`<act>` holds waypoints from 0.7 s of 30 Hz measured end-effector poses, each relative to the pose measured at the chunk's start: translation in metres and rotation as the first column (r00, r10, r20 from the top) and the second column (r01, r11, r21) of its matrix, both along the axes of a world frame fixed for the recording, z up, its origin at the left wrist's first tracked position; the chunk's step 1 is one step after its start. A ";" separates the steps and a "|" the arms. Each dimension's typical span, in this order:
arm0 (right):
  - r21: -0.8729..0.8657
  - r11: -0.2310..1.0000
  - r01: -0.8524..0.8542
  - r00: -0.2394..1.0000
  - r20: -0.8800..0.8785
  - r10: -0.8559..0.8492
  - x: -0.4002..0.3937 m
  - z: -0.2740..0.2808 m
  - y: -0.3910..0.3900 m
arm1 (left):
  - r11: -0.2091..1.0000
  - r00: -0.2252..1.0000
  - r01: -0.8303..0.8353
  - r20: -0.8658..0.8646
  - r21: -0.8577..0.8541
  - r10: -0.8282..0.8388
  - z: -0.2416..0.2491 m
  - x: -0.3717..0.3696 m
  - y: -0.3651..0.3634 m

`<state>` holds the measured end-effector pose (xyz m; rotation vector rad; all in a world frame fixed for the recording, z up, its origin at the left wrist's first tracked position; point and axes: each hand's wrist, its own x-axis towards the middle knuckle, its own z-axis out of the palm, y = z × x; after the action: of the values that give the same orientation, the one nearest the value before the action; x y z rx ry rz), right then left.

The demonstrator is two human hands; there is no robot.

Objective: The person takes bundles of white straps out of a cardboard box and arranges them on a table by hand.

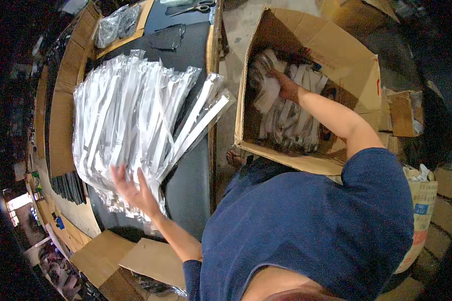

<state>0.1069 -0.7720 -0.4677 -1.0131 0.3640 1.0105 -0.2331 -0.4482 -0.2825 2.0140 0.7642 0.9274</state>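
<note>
A wide heap of white strips in clear plastic sleeves is fanned out on the black-topped table. Over the near end of the heap is my left hand, slightly blurred, its fingers apart and nothing held. My right hand reaches deep into a large open cardboard box. It appears closed on a bundle of sleeved strips, though shade and blur partly hide the fingers. More sleeved strips lie in the box beneath that bundle.
Scissors and a dark cord-like item lie at the table's far end, near crumpled clear plastic. Cardboard flaps rise at the near end. A white printed sack stands at right.
</note>
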 end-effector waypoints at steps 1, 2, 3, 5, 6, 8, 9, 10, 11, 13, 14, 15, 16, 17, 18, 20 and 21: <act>-0.059 0.998 -0.004 1.000 -0.011 0.003 -0.010 0.020 0.000 | 0.987 0.991 0.115 0.078 -0.115 -0.106 0.002 0.018 -0.010; -0.061 0.998 0.000 1.000 0.000 0.000 -0.015 0.030 -0.003 | 0.947 0.965 0.237 0.169 -0.217 -0.203 0.006 0.036 -0.023; -0.086 0.995 -0.042 0.998 0.040 0.045 -0.020 0.037 -0.007 | 0.905 0.949 0.301 0.189 -0.301 -0.253 0.015 0.056 -0.040; -0.120 0.990 -0.076 0.992 0.088 0.087 -0.030 0.057 -0.012 | 0.754 0.835 0.544 0.322 -0.368 -0.446 0.024 0.088 -0.067; -0.107 0.994 -0.022 0.995 0.096 0.032 -0.038 0.071 -0.010 | 0.624 0.739 0.673 0.408 -0.398 -0.536 0.031 0.102 -0.080; -0.046 0.999 0.028 0.998 0.049 -0.026 -0.041 0.087 -0.011 | 0.435 0.635 0.762 0.421 -0.480 -0.648 0.041 0.122 -0.102; -0.047 0.998 0.037 0.998 0.056 -0.035 -0.045 0.099 -0.012 | 0.342 0.573 0.791 0.419 -0.507 -0.704 0.049 0.129 -0.114; -0.084 0.996 0.018 0.999 0.041 -0.014 -0.051 0.117 -0.014 | 0.211 0.481 0.803 0.395 -0.558 -0.783 0.055 0.134 -0.121; -0.122 0.993 -0.003 1.000 0.025 0.007 -0.058 0.133 -0.017 | 0.090 0.398 0.793 0.402 -0.602 -0.825 0.056 0.138 -0.129; -0.173 0.985 -0.003 0.998 0.064 0.014 -0.068 0.155 -0.023 | -0.060 0.257 0.754 0.377 -0.654 -0.890 0.054 0.144 -0.139; -0.218 0.976 -0.007 0.996 0.090 0.027 -0.074 0.163 -0.026 | -0.065 0.251 0.758 0.382 -0.649 -0.889 0.055 0.147 -0.142; -0.220 0.976 -0.002 0.995 0.097 0.024 -0.079 0.170 -0.032 | -0.078 0.197 0.736 0.324 -0.672 -0.925 0.055 0.149 -0.144; -0.160 0.987 -0.008 0.987 0.160 0.034 -0.084 0.176 -0.041 | -0.087 0.141 0.713 0.264 -0.696 -0.954 0.056 0.150 -0.145; -0.101 0.995 -0.017 0.974 0.222 0.039 -0.088 0.181 -0.048 | -0.091 0.136 0.717 0.267 -0.691 -0.954 0.056 0.151 -0.145; -0.030 0.999 -0.022 0.971 0.239 0.029 -0.091 0.185 -0.054 | -0.069 0.099 0.721 0.202 -0.689 -0.974 0.055 0.151 -0.145; -0.062 0.998 0.009 0.955 0.296 0.010 -0.105 0.212 -0.056 | -0.090 0.035 0.698 0.160 -0.711 -0.987 0.053 0.151 -0.148; -0.090 0.995 0.035 0.938 0.348 -0.001 -0.112 0.228 -0.056 | -0.113 -0.011 0.700 0.148 -0.706 -0.989 0.053 0.151 -0.149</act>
<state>-0.0053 -0.8281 -0.2394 -1.2488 0.1290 0.7825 -0.0820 -0.5976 -0.2292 1.4781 -0.3177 -0.6938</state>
